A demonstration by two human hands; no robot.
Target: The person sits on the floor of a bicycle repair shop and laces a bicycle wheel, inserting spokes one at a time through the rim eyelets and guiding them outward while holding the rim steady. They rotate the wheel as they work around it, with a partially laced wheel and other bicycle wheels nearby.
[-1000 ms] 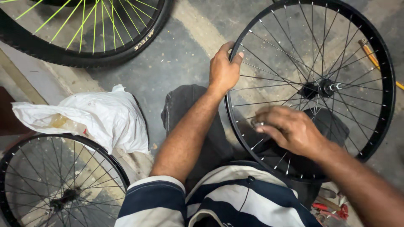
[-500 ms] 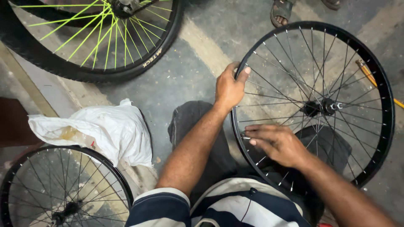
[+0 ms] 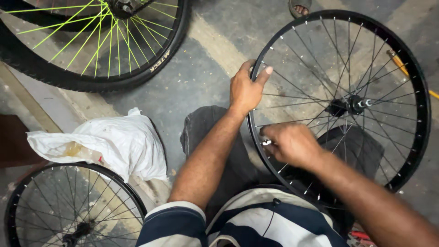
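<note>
A black bicycle wheel rim [image 3: 423, 110] with thin silver spokes and a hub [image 3: 350, 106] lies across my lap, over my grey trouser legs. My left hand [image 3: 246, 89] grips the rim's upper left edge, thumb and fingers wrapped over it. My right hand [image 3: 289, 144] is closed near the rim's lower left, pinching a small silver metal piece [image 3: 265, 142] at a spoke end. What that piece is I cannot make out.
A tyred wheel with green spokes [image 3: 98, 43] lies at top left. Another black spoked wheel [image 3: 68, 206] sits at bottom left beside a crumpled white plastic bag [image 3: 114, 142]. A sandalled foot of another person [image 3: 299, 7] shows at the top. A yellow-handled tool [image 3: 407, 71] lies beyond the rim.
The view has tilted, so everything sits lower in frame. My right hand has shifted left along the rim towards its edge. My left hand keeps its grip on the rim.
</note>
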